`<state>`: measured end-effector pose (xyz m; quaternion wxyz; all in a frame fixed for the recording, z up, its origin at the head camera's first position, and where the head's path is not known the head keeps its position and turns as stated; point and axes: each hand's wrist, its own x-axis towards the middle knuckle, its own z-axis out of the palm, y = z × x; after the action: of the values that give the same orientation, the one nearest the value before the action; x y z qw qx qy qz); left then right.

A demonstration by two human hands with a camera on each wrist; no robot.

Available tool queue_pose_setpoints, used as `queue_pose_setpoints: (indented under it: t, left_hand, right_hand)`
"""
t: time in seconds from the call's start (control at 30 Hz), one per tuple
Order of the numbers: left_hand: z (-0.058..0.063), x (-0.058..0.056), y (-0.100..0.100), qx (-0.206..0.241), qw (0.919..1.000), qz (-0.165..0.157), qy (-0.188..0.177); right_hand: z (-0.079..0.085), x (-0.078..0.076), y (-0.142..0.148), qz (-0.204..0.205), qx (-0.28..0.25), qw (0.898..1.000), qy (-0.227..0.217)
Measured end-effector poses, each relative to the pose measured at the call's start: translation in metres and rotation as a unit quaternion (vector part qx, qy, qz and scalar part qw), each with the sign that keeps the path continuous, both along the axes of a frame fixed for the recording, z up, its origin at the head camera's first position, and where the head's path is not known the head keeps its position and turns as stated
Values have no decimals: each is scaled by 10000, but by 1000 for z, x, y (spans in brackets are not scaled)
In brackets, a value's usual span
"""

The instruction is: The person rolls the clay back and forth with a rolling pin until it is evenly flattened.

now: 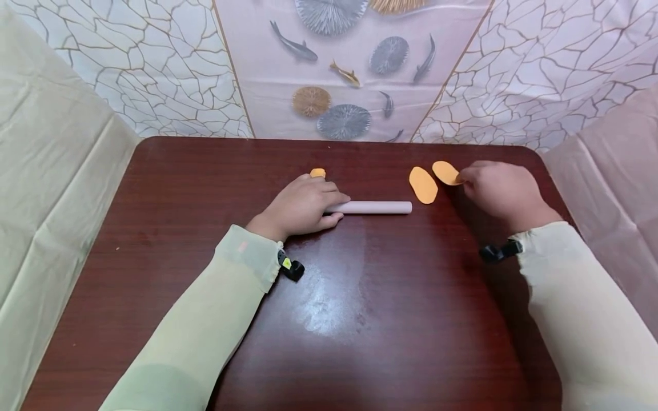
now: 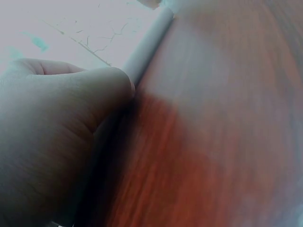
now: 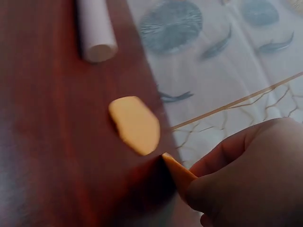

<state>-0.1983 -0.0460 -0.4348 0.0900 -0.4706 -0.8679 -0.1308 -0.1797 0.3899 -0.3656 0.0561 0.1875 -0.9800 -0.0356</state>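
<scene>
Flat orange oval (image 1: pixel 446 173): far right of the surface (image 1: pixel 411 297), in the right hand; tilted edge-on in right wrist view. Can't tell if its far tip touches down.
Right grip (image 1: pixel 501 188): thumb and fingers pinched together on the oval's right end, gap no more than the piece's thickness.
Left grip (image 1: pixel 303 206): fingers and thumb around the left part of the pale rod (image 1: pixel 377 207), rod lying on the surface.
Oval handling: probably light, soft, bendy, dough- or clay-like; likely to stretch, dent or tear under a hard pinch. Best hold: flat between finger pads, some support underneath.
Second oval (image 1: pixel 424 185): flat on the surface, between rod end and held oval, touching neither.
Small orange lump (image 1: pixel 317 172): just beyond left knuckles, partly hidden.
Rod handling: looks stiff, smooth, apt to roll; hold across the middle.
Edges: far edge and patterned cloth (image 1: pixel 329 68) close behind the ovals; right edge near the right wrist.
Room: broad stretch of surface on the near side, between the forearms.
</scene>
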Motion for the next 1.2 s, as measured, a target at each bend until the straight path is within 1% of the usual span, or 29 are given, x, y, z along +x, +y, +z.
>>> queue_pose_setpoints:
  t: [0.13,0.23,0.33,0.47,0.57,0.63,0.7,0.8,0.97,1.1,1.2]
  left_hand:
    - [0,1,-1,7,9999,90,87]
    - [0,1,-2,-3,9999,131,95]
    - [1,2,-5,5,9999,170,19]
    - [1,4,-12,16,9994,317,-101]
    - [1,5,-17,-1,9991,389,-174]
    - [0,7,-20,-5,9990,387,-217]
    - [-1,8,-22,17,9990,372,-263]
    - [-2,8,-23,63,9990,342,-270]
    - [-4,6,-22,126,9995,218,-166]
    - [-4,5,-22,164,9997,131,-126]
    - [-4,5,-23,195,9997,87,-140]
  right_hand:
    - [-10,8,0,-5,-15,9998,-184]
    - [-12,12,-2,29,-84,9996,-261]
    - [-9,14,-5,51,-141,9992,-375]
    - [6,10,-23,108,-188,9988,-434]
    - [18,5,-52,336,-389,9977,-435]
    - [22,-1,-76,642,-581,9949,-520]
    - [23,-9,-101,992,-780,9898,-662]
    - [19,-23,-139,1403,-926,9810,-972]
    - [8,-45,-197,1822,-1138,9670,-1373]
    - [-2,-59,-230,2118,-1166,9567,-1622]
    - [-7,-65,-246,2204,-1048,9510,-1897]
